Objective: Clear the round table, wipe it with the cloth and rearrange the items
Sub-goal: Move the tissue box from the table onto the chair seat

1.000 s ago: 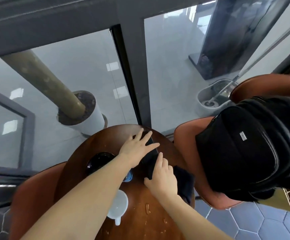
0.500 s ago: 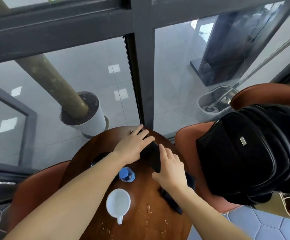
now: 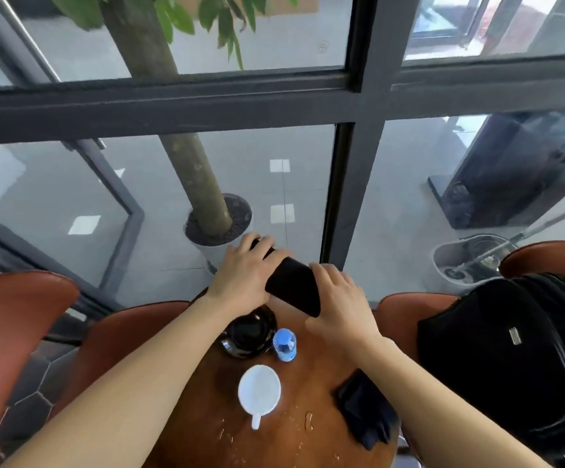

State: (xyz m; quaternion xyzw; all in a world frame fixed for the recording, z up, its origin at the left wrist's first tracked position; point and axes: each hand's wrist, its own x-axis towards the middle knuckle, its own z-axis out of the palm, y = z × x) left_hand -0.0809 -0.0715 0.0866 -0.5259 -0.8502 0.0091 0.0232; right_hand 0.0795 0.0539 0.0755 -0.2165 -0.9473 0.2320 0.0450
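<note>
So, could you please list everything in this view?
table: one, brown, round, centre
flat object: one, black, over the table's far edge
dish: one, black, on table
bottle: one, blue-capped, beside the dish
cup: one, white, mid-table
cloth: one, dark, table's right edge
water drops: several, clear, table's near side
chairs: three, brown, around table
backpack: one, black, on right chair
potted tree: one, green-leaved, behind glass
mop bucket: one, grey, behind glass
left hand: grips flat object's far end
right hand: grips its near end

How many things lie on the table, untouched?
4: dish at the far side, bottle beside it, cup nearer, cloth at the right edge. Arms may hide others.
</note>
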